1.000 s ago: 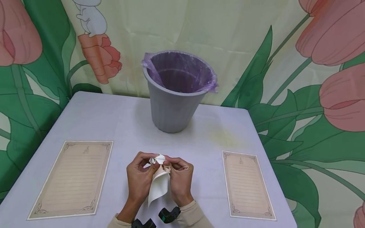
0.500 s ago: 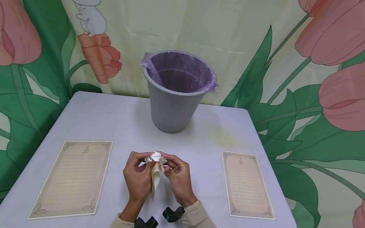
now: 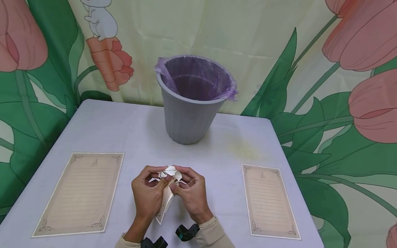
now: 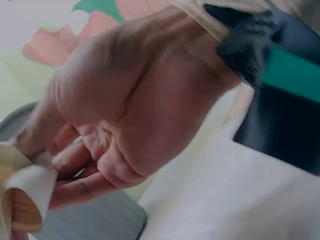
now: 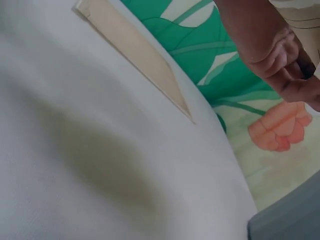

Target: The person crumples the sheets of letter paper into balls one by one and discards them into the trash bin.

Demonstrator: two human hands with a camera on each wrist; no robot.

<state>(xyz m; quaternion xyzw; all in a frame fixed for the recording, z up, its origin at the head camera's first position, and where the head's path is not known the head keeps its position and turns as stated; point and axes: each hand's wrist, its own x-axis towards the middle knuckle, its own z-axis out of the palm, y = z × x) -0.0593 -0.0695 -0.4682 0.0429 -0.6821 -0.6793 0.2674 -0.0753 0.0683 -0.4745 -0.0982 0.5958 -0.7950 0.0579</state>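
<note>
Both hands hold one half-crumpled sheet of cream paper above the near middle of the table. My left hand grips its left side, fingers curled round the scrunched top. My right hand pinches the right side of the wad. A flat tail of the sheet hangs down between the palms. In the left wrist view the left hand fills the frame, with a curl of paper at its fingertips. The right wrist view catches only the right hand at the top edge.
A grey bin with a purple liner stands at the table's far middle. Two flat lined cream sheets lie on the pale table: one at the left, one at the right. A floral curtain hangs behind.
The hanging tail of paper has shrunk as both hands gather more of the sheet into the wad. The hands have shifted slightly left and closer together.
</note>
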